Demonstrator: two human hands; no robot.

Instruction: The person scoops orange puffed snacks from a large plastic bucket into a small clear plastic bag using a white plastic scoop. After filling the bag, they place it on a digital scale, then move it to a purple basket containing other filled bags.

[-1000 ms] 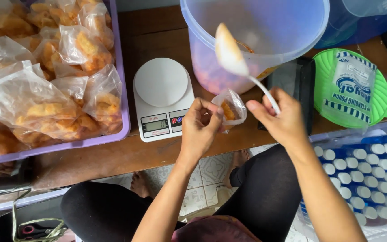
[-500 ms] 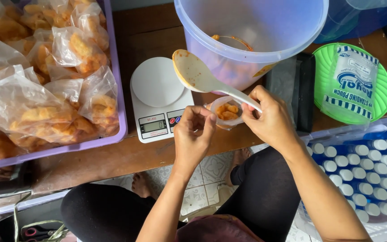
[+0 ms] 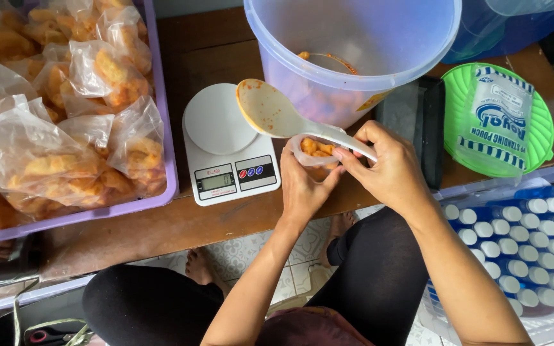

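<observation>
Snack bag (image 3: 315,150), just right of the white scale (image 3: 226,144), sits pinched in the left hand (image 3: 302,189) while the right hand (image 3: 389,170) grips the spoon (image 3: 277,115), so filling looks underway and weighing seems due.

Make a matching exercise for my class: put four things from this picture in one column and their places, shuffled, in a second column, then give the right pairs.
Things:
1. spoon
2. small bag of snacks
3. kitchen scale
4. green lid

Places:
A. in the left hand
B. right end of the table
C. in the right hand
D. beside the purple tray

Pairs: 1-C, 2-A, 3-D, 4-B
</observation>
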